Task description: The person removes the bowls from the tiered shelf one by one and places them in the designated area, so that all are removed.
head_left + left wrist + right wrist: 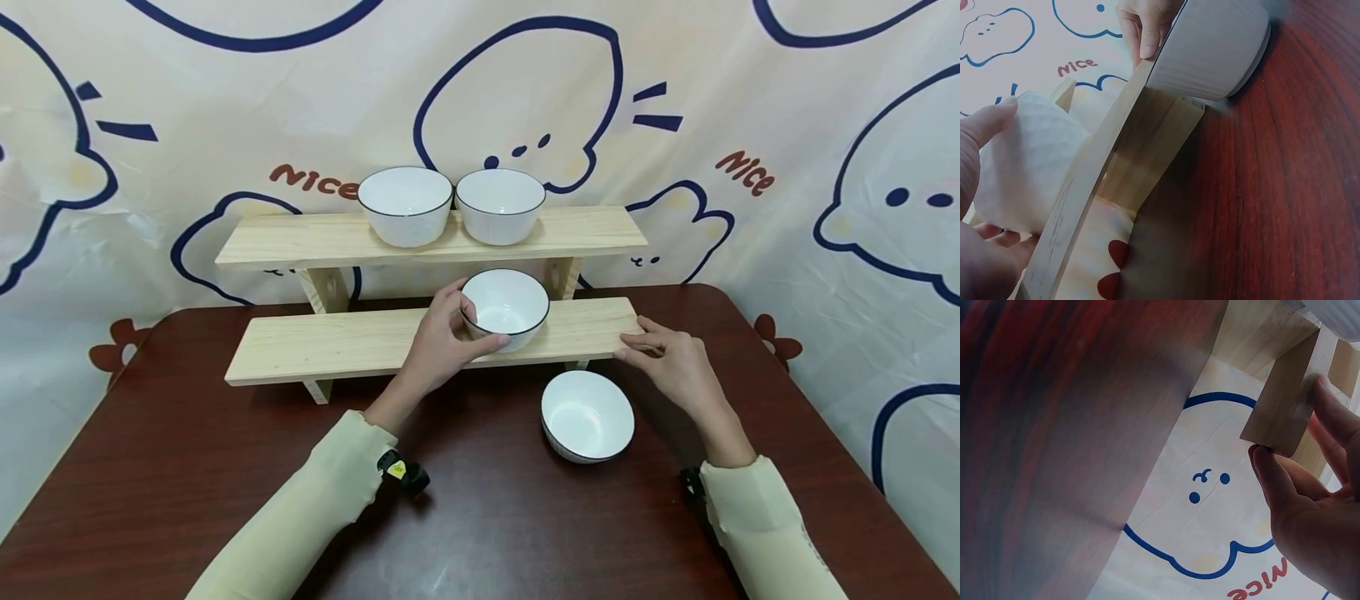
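Note:
In the head view my left hand [442, 329] grips a white bowl [506, 302] with a dark rim, thumb along its front and fingers at its left side. That bowl is upright at the lower board [337, 342] of a two-tier wooden shelf. The left wrist view shows the gripped bowl's [1032, 162] ribbed side between thumb and fingers. My right hand [671, 362] holds the lower board's right end; the right wrist view shows thumb and fingers at the board's corner [1282, 406]. Another white bowl [587, 415] sits upright on the table, left of the right hand.
Two similar bowls, a left one [406, 204] and a right one [500, 205], stand side by side on the upper board [292, 237]. The shelf stands at the back of a dark red-brown table [480, 533]. Behind it hangs a cartoon-printed cloth [247, 108].

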{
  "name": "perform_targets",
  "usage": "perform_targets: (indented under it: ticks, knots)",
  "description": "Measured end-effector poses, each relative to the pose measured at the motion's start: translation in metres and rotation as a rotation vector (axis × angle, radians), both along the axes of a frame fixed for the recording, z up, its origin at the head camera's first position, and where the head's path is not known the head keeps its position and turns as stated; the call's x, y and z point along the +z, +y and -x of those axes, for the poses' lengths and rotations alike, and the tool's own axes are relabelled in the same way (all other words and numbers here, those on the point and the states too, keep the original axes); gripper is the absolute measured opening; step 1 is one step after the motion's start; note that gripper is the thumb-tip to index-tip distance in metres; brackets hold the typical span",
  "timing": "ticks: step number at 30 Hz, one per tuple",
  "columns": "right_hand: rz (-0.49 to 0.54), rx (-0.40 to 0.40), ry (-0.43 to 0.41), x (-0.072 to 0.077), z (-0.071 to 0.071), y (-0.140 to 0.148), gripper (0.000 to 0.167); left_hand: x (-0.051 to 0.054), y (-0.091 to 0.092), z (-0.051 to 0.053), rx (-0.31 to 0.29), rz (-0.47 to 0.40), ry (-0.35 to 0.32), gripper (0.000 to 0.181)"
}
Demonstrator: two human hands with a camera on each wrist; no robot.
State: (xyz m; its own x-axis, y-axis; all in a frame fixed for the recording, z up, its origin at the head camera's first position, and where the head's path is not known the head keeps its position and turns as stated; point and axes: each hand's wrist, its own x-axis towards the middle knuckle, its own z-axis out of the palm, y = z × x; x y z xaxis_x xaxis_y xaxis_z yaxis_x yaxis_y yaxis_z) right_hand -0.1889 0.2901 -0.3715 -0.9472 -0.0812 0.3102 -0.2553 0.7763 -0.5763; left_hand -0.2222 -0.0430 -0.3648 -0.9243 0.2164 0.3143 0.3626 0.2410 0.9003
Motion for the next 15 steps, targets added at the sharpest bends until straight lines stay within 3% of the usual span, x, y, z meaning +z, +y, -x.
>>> perform_targets:
  ticks: [8,15]
  knots:
    - [0.006,0.006,-0.013,-0.0039,0.002,0.001,0.034,-0.0042,0.0046,0.0005,0.012,0.003,0.016,0.053]
    - [-0.004,-0.005,-0.006,-0.0055,0.0037,0.0015,0.033,-0.0031,0.007,-0.0011,0.059,0.038,0.049,0.054]
